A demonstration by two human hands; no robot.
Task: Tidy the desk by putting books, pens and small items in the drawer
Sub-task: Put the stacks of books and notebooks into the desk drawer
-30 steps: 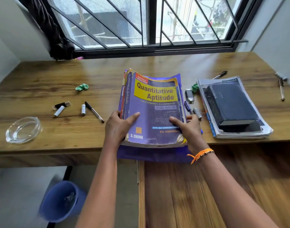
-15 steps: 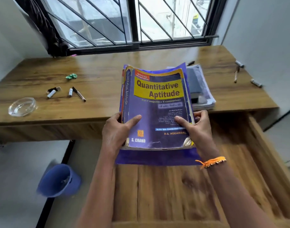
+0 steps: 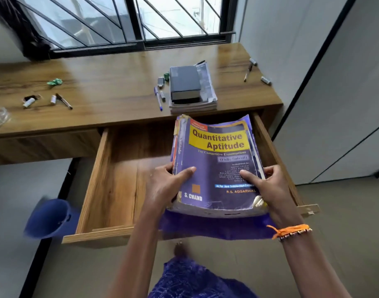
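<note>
the purple book stack [image 3: 216, 166] has come off the desk [image 3: 111, 87] and now hangs over the open drawer [image 3: 94, 175], right side, left hand [image 3: 165, 186] and right hand [image 3: 270, 186] gripping its near corners, thumbs on top, likely to lower it flat.

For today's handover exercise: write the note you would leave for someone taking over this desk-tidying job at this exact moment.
Left hand and right hand both grip the Quantitative Aptitude book by its near corners, with a purple folder beneath it, over the right side of the open drawer.
Done: drawer open; nothing visible inside it yet.
Left: set this book down; then the book stack on the desk, the blue pen beside it, the pens and small items at left, and those at the far right.
</note>
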